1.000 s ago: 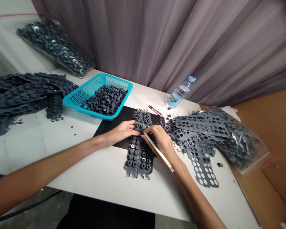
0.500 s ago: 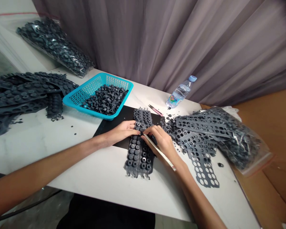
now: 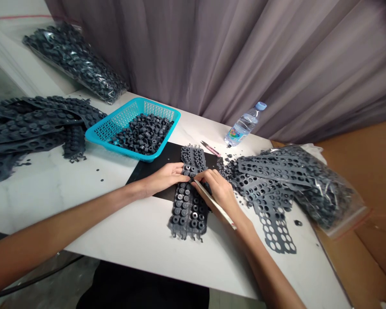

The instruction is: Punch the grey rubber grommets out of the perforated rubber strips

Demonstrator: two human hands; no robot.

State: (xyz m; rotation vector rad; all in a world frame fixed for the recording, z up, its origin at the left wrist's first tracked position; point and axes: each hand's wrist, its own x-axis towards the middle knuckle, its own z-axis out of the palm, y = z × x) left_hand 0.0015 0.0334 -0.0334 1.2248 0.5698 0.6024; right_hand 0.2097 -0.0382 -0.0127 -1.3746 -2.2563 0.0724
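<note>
A dark grey rubber sheet studded with small round rings (image 3: pixel 188 206) lies lengthwise on a black mat (image 3: pixel 148 171) on the white table (image 3: pixel 83 206). My left hand (image 3: pixel 167 175) rests flat on the sheet's middle with its fingers stretched out, pressing it down. My right hand (image 3: pixel 217 189) is closed round a thin pale stick-like tool (image 3: pixel 214 202), whose tip meets the sheet beside my left fingertips. A turquoise basket (image 3: pixel 114 124) behind the mat holds several loose grey rings.
Punched-out sheets full of holes (image 3: pixel 266 193) pile up at the right over a plastic bag of rubber parts (image 3: pixel 328 197). More full sheets (image 3: pixel 28 128) lie at the left. A water bottle (image 3: pixel 242 125) and small pink-handled snips (image 3: pixel 209 149) lie behind. Another filled bag (image 3: pixel 73 62) sits far left.
Both hands stay on the sheet; my right hand and the tool's tip have shifted very slightly along it. Nothing else has moved.
</note>
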